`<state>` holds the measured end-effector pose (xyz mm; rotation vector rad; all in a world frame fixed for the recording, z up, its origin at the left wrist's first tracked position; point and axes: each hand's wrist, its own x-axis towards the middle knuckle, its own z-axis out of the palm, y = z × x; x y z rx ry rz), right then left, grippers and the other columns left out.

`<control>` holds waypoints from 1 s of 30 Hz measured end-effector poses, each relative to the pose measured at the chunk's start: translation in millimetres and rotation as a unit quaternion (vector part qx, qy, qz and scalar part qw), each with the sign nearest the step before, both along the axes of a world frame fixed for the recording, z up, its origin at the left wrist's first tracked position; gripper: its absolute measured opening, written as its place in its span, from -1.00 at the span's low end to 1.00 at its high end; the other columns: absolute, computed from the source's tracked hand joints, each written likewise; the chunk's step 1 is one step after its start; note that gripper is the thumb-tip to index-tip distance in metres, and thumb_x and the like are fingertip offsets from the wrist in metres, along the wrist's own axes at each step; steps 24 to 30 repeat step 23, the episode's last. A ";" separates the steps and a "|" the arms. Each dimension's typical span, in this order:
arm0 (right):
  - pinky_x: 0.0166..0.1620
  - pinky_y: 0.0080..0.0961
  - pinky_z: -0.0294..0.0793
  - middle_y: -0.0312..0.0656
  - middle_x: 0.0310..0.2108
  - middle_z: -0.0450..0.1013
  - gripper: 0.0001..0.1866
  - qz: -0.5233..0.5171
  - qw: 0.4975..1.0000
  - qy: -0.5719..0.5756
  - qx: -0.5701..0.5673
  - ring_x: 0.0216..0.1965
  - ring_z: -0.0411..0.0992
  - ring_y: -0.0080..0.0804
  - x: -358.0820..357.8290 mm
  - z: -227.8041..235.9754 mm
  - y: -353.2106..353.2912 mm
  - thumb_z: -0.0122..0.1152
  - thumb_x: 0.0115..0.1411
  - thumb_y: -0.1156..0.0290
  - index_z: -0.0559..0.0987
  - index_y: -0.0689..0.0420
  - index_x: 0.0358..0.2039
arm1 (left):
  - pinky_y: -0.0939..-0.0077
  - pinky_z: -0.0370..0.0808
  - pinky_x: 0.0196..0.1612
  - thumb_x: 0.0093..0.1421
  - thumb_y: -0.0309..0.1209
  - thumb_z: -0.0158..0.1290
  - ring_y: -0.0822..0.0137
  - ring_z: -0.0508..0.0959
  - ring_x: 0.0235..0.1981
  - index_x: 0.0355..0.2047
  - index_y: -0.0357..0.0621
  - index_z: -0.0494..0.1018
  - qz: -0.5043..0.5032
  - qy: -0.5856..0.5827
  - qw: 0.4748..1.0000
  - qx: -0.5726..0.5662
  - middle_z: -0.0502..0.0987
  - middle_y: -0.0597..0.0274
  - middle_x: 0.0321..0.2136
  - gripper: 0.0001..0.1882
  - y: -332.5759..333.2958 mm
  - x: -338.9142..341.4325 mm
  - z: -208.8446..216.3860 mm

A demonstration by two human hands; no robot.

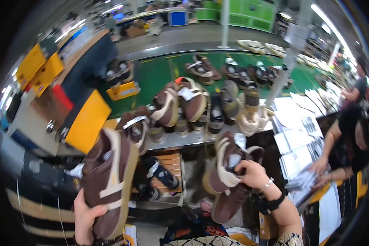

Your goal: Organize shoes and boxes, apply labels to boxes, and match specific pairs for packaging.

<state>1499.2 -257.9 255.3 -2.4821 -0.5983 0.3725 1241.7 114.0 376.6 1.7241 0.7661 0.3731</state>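
My left hand [86, 215] is closed round a dark brown sneaker [104, 184] with cream stripes and a tan sole, held on its side with the sole to the right. To the right, my right hand [252, 174] grips a brown-and-cream sneaker [223, 172] near its collar, where a white tag shows. A second brown shoe [231, 205] hangs just below that hand, against the first; whether the fingers hold it too is hard to see. More brown sneakers [192, 100] with white paper tags stand on the bench edge in front of me.
Beyond them runs a green conveyor belt [151, 69] with several dark shoes. Yellow boxes [88, 123] stand at the left. A grey post [281, 82] rises right of centre. Paper sheets [293, 139] lie at the right, where another person's hands [320, 170] handle papers. Below sits a wooden slatted rack [170, 164].
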 end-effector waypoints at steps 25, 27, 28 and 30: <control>-0.19 -0.63 0.36 -0.27 -0.38 0.46 -0.84 0.424 0.807 0.279 0.301 -0.31 0.38 -0.58 -165.3 80.8 490.6 0.20 -0.02 0.51 0.50 0.20 -0.37 | 0.46 0.29 0.03 -0.06 -0.23 0.21 0.27 0.41 -0.09 0.04 -0.30 0.25 0.328 -0.131 0.920 -0.173 0.43 0.10 -0.10 -0.31 286.3 -233.7 -101.0; -0.19 -0.63 0.36 -0.27 -0.38 0.46 -0.84 0.424 0.807 0.279 0.301 -0.31 0.38 -0.58 -165.3 80.8 490.6 0.20 -0.02 0.51 0.50 0.20 -0.37 | 0.46 0.29 0.03 -0.06 -0.23 0.21 0.27 0.41 -0.09 0.04 -0.30 0.25 0.328 -0.131 0.920 -0.173 0.43 0.10 -0.10 -0.31 286.3 -233.7 -101.0; -0.19 -0.63 0.36 -0.27 -0.38 0.46 -0.84 0.424 0.807 0.279 0.301 -0.31 0.38 -0.58 -165.3 80.8 490.6 0.20 -0.02 0.51 0.50 0.20 -0.37 | 0.46 0.29 0.03 -0.06 -0.23 0.21 0.27 0.41 -0.09 0.04 -0.30 0.25 0.328 -0.131 0.920 -0.173 0.43 0.10 -0.10 -0.31 286.3 -233.7 -101.0; -0.19 -0.63 0.36 -0.27 -0.38 0.46 -0.84 0.424 0.807 0.279 0.301 -0.31 0.38 -0.58 -165.3 80.8 490.6 0.20 -0.02 0.51 0.50 0.20 -0.37 | 0.46 0.29 0.03 -0.06 -0.23 0.21 0.27 0.41 -0.09 0.04 -0.30 0.25 0.328 -0.131 0.920 -0.173 0.43 0.10 -0.10 -0.31 286.3 -233.7 -101.0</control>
